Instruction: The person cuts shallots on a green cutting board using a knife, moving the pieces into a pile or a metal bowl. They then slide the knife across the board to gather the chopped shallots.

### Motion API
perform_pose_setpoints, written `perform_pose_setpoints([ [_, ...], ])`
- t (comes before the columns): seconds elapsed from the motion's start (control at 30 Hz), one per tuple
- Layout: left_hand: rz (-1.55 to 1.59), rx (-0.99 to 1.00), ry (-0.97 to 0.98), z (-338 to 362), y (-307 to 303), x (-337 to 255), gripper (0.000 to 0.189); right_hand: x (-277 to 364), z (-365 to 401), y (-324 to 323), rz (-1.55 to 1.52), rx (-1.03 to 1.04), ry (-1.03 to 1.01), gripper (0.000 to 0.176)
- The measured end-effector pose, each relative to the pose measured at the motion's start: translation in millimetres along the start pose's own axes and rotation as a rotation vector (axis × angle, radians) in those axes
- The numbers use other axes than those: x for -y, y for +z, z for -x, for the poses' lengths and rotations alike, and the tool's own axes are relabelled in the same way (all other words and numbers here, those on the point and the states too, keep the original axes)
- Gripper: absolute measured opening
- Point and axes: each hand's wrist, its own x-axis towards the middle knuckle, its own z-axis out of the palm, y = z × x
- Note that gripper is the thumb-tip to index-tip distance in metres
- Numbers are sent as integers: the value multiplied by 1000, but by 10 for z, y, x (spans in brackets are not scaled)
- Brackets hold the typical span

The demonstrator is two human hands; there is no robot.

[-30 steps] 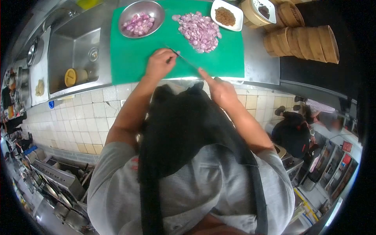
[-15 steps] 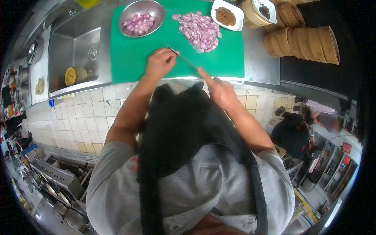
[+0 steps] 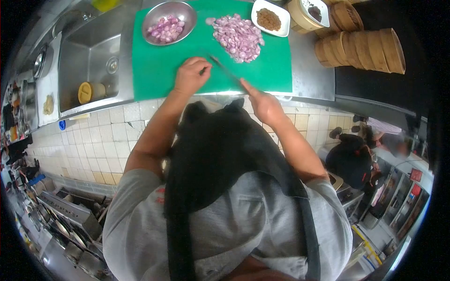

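My right hand (image 3: pixel 265 107) grips a knife (image 3: pixel 226 68) by its handle, the index finger stretched along it. The blade is blurred and points up and left over the green cutting board (image 3: pixel 164 70). My left hand (image 3: pixel 192 76) rests on the board with its fingers curled closed, left of the blade and apart from it. What those fingers hold, if anything, is hidden. Beyond the knife lies a heap of sliced shallots (image 3: pixel 238 38). A steel bowl (image 3: pixel 186 33) of peeled whole shallots (image 3: pixel 167 29) stands at the board's far left.
A white dish (image 3: pixel 284 30) of brown food overlaps the board's far right corner. Bamboo steamers (image 3: pixel 363 50) are stacked farther right. To the left is a steel sink (image 3: pixel 86 54) with a yellow-lidded container (image 3: pixel 85 92) in it. Behind me, a person (image 3: pixel 349 161) in black bends over.
The knife has shifted slightly right, away from my left hand, and my right hand moved with it. A small piece seen beside the blade earlier no longer shows there. My left hand stays put.
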Motion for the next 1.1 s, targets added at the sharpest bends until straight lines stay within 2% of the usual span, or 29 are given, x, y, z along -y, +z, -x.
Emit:
perform_pose_setpoints([
  [0.07, -86, 28, 44, -57, -30, -61, 7, 10, -35, -60, -16, 60, 119, 63],
  [0.17, -111, 95, 42, -83, -22, -64, 7, -6, -19, -40, -23, -24, 39, 63],
  [0.37, -96, 68, 52, -45, 17, -15, 6, 98, 90, -146, 34, -95, -56, 69],
  [0.47, -102, 47, 88, -51, 29, 4, 7, 90, 81, -75, 185, 52, 8, 78],
  [0.57, -92, 19, 96, -54, 13, -16, 8, 105, 47, -74, 191, -7, -9, 81],
  [0.87, -89, 1, 96, -34, 39, 4, 9, 126, 84, -62, 89, -52, -40, 82],
  [1.1, -86, -3, 124, -47, 33, 10, 11, 129, 55, -42, 161, 14, 14, 82],
])
